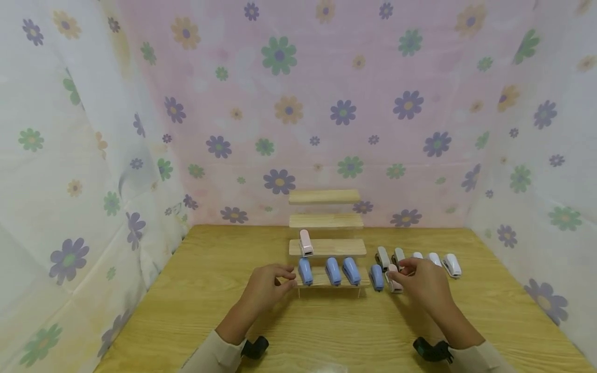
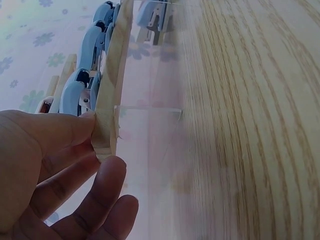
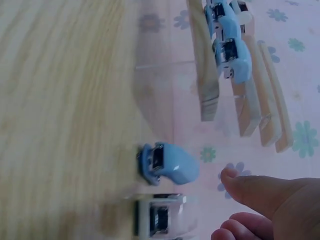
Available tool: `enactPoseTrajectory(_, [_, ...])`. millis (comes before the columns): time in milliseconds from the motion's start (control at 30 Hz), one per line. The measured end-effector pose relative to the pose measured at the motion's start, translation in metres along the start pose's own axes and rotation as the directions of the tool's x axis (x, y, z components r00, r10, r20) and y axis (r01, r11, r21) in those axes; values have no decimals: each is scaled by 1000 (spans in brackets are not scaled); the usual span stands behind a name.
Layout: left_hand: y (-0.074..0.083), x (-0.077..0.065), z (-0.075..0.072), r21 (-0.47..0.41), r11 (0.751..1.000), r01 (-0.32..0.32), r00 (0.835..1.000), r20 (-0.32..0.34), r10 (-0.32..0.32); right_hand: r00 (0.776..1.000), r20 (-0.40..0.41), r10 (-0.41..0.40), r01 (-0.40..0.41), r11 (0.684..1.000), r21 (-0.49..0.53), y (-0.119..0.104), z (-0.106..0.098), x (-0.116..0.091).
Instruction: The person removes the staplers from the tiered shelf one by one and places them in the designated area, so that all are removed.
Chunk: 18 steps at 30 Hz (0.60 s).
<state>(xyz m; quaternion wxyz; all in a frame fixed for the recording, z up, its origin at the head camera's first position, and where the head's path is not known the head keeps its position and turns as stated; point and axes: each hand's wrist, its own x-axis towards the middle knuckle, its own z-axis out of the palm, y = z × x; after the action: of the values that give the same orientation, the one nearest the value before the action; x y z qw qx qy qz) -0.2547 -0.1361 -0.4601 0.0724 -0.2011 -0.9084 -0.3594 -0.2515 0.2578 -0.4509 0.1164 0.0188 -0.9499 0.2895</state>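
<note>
Hovering empty, right grip [image 1: 425, 282] parted, rounded pale pink stapler [image 1: 395, 284] below, left grip [image 1: 267, 284] pinching shelf [image 1: 319, 280]

On the wood-grained counter [image 1: 336, 326], we see a four-tier wooden shelf [image 1: 336, 221] bearing three blue staplers [image 1: 333, 271] on its lowest board [image 1: 318, 280] and a pink stapler [image 1: 305, 243] one step higher, while a blue stapler [image 1: 376, 277], another pink stapler [image 1: 394, 283], two grey staplers [image 1: 382, 257] and three white staplers [image 1: 451, 264] stand to its right.
</note>
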Motion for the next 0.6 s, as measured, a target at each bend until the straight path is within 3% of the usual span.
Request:
enactPoseTrajectory(267, [-1,0,0,-1,1000,-2,1000,-3,2,990,-77,-120,119,993,-17,-26,-3,12])
enactPoseTrajectory(600, [1,0,0,3,1000,-5,1000,-4,5,981,-99,-170,171,985,1,-65,-4,22])
